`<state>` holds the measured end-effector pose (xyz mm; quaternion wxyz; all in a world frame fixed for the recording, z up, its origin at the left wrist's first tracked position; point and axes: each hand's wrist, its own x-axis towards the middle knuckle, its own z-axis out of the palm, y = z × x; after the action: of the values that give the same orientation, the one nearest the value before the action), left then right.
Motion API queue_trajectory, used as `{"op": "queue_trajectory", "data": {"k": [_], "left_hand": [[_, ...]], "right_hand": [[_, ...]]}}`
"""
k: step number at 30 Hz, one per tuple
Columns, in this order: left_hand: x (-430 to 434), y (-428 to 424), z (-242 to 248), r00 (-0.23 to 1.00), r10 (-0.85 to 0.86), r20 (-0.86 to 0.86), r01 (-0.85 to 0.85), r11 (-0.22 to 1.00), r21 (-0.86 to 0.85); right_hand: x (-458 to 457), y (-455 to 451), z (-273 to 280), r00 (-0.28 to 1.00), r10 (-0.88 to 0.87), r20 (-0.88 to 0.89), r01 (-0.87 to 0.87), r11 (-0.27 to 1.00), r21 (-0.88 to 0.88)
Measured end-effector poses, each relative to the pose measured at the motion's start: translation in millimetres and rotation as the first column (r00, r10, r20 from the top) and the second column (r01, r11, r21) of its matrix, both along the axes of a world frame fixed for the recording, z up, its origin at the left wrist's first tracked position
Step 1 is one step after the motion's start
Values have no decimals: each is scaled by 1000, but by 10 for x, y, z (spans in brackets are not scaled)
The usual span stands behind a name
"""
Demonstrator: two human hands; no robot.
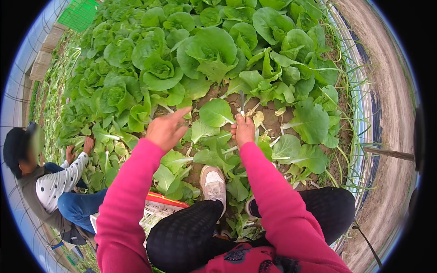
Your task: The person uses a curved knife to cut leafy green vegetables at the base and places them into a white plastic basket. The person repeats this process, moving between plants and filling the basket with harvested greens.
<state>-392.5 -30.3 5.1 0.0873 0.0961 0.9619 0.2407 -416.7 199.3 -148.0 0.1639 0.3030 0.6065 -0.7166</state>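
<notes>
My right hand (244, 129) grips a small knife (242, 100) by its pale handle, with the narrow blade pointing away from me over bare soil. A loose green leaf (216, 112) has its white stalk end right by that hand; whether the fingers also hold it, I cannot tell. To the left, my left hand (168, 129) hovers over the plants, slightly blurred, index finger stretched out and nothing visible in it. Just beyond both hands grow leafy green heads (211, 51), resembling cabbage or lettuce. Cut-off leaves (286, 148) with white stalks litter the ground around my shoe.
A white plastic crate (155, 213) with a red rim stands by my left knee. A co-worker (51, 184) crouches at the left, both hands among leaves. A green crate (78, 15) sits far left. Plastic sheeting (363, 102) edges the bed at right, beside a dirt path (392, 85).
</notes>
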Motion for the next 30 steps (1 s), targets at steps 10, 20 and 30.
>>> {"op": "queue_trajectory", "data": {"k": [10, 20, 30], "left_hand": [[-1959, 492, -778, 981, 189, 32, -164, 915, -368], [-1952, 120, -992, 937, 347, 47, -340, 934, -108], [-1917, 63, -1022, 928, 372, 21, -369, 925, -91]], "right_hand": [[-254, -120, -316, 996, 92, -19, -91, 995, 39], [-744, -461, -484, 958, 209, -198, -178, 970, 163], [-1001, -381, -600, 879, 276, -389, -132, 925, 356]]}}
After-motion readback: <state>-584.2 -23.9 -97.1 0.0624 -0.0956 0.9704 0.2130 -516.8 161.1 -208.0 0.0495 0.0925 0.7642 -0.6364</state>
